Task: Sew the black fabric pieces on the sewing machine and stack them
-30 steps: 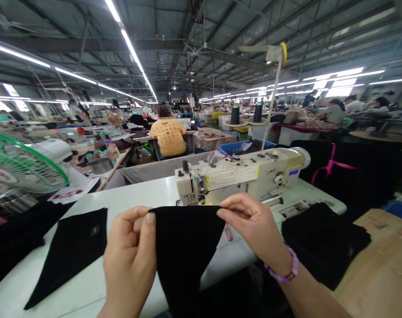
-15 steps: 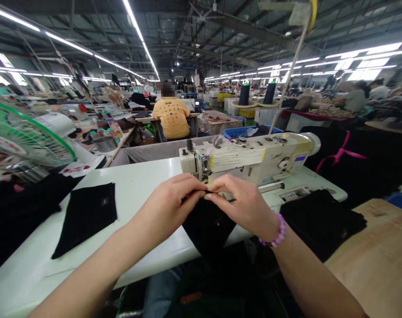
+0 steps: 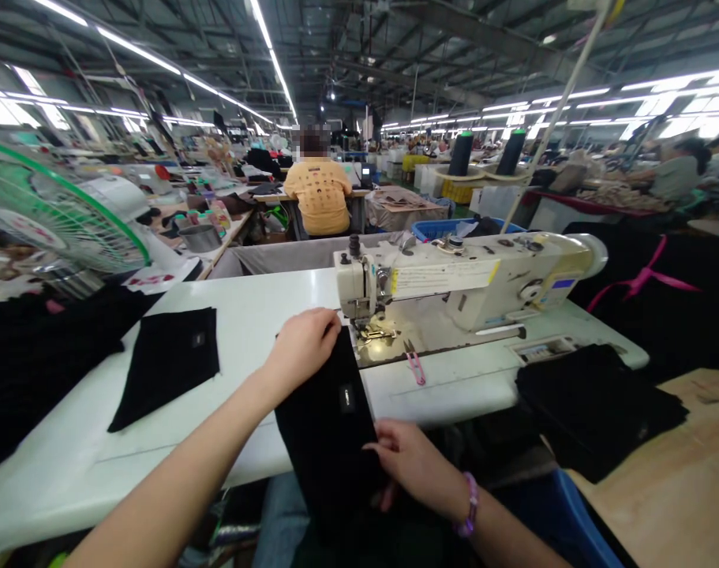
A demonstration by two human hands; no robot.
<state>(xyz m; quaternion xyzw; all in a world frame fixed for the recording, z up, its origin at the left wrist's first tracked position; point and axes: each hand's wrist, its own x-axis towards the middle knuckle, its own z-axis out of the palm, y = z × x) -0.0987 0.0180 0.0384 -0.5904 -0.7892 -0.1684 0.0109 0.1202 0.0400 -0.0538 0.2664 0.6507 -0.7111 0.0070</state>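
A black fabric panel (image 3: 320,430) with a small label hangs over the front edge of the white sewing table (image 3: 258,298). My left hand (image 3: 305,341) grips its upper end, just left of the sewing machine's needle area. Lower down, my right hand (image 3: 415,465) pinches the panel's right edge below the table edge; some of its fingers are hidden by the cloth. The sewing machine (image 3: 442,272) stands behind the panel and to its right. Pink-handled thread snips (image 3: 417,366) lie on the table in front of the machine bed.
Another labelled black panel (image 3: 173,363) lies flat on the left. A stack of black pieces (image 3: 599,406) rests at the right beside a wooden board (image 3: 684,465). A green fan (image 3: 63,209) stands at far left. Ahead sits a person in a yellow shirt (image 3: 317,193).
My hands have moved apart: the left to the panel's upper end, the right down along its edge. The panel now hangs lengthwise with its label showing, and the snips have come into view.
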